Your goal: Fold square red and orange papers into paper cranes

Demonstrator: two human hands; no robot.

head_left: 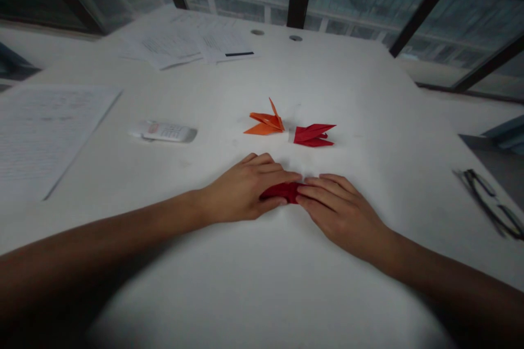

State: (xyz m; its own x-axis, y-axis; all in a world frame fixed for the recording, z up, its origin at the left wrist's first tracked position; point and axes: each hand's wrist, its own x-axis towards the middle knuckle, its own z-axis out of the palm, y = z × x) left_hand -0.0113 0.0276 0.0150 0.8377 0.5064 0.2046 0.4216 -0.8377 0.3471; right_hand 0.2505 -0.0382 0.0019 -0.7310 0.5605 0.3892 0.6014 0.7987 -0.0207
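A piece of folded red paper (282,192) lies on the table between my hands, partly covered by fingers. My left hand (249,185) grips its left part, thumb along the near edge and fingers over the far side. The fingertips of my right hand (339,204) press together on its right end, hiding that end. Just beyond my hands sit two folded paper pieces, an orange one with pointed tips (266,122) and a red one with pointed tips (313,135). Their inner ends almost meet near a small whitish bit.
A white bottle or tube (166,131) lies left of the folded pieces. Printed sheets (49,131) cover the left side of the white table (262,283), and more papers (172,38) lie at the back. Dark-framed glasses (491,202) rest near the right edge. Windows stand behind.
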